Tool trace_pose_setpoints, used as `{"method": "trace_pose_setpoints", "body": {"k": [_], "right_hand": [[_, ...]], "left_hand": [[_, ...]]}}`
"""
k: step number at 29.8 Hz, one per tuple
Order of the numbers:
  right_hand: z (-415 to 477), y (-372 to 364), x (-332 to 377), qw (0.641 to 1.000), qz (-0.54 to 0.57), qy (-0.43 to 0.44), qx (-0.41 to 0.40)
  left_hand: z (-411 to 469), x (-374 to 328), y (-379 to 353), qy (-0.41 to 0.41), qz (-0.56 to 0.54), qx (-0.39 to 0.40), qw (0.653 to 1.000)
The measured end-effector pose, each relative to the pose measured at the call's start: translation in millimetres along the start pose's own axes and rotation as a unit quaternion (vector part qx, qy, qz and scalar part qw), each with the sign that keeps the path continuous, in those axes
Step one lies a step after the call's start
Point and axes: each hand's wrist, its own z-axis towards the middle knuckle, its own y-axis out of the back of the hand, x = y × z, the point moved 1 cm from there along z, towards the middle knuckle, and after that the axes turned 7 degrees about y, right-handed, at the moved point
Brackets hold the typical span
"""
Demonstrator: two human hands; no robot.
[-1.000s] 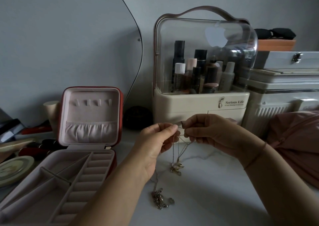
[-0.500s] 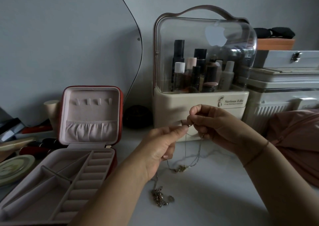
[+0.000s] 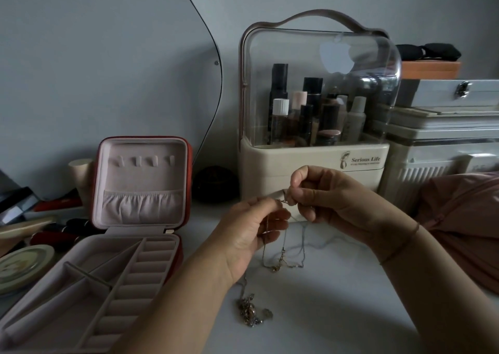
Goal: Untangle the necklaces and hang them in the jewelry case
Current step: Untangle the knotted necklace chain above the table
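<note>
Both my left hand (image 3: 251,235) and right hand (image 3: 321,199) pinch the gold necklace (image 3: 282,259) right of the jewelry case (image 3: 140,186) (hooks bare); pulling hard could tighten the knot.

At nine o'clock the case (image 3: 140,180) is red outside and pale pink inside, the organiser (image 3: 305,164) at twelve cream under a clear dome, the chain (image 3: 284,256) gold, the cloth (image 3: 464,218) at three dusty pink, the table (image 3: 337,313) white.

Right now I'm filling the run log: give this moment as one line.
untangling | left hand: pinches necklace | right hand: pinches necklace | jewelry case: open, hooks bare
</note>
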Motion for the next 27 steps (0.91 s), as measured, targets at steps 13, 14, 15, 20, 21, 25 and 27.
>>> {"method": "trace_pose_setpoints", "body": {"k": [13, 14, 15, 20, 21, 25, 27], "right_hand": [[1, 6, 4, 0.994, -0.012, 0.065, -0.090], [1, 8, 5, 0.990, -0.017, 0.080, -0.113], [1, 10, 5, 0.986, -0.018, 0.094, -0.135], [0, 19, 8, 0.966, 0.026, 0.147, -0.209], [0, 21, 9, 0.962, 0.032, 0.157, -0.222], [-2, 28, 13, 0.943, 0.045, 0.197, -0.264], [-3, 30, 14, 0.936, 0.048, 0.211, -0.277]], "left_hand": [[0, -6, 1, 0.007, -0.087, -0.007, 0.996], [0, -6, 2, 0.010, -0.080, -0.010, 0.997], [0, -6, 2, 0.012, -0.067, -0.013, 0.998], [-3, -3, 2, 0.027, 0.029, -0.042, 0.998], [-4, -3, 3, 0.030, 0.048, -0.048, 0.997], [-2, 1, 5, 0.040, 0.111, -0.080, 0.990], [-1, 2, 6, 0.045, 0.116, -0.092, 0.988]]}}
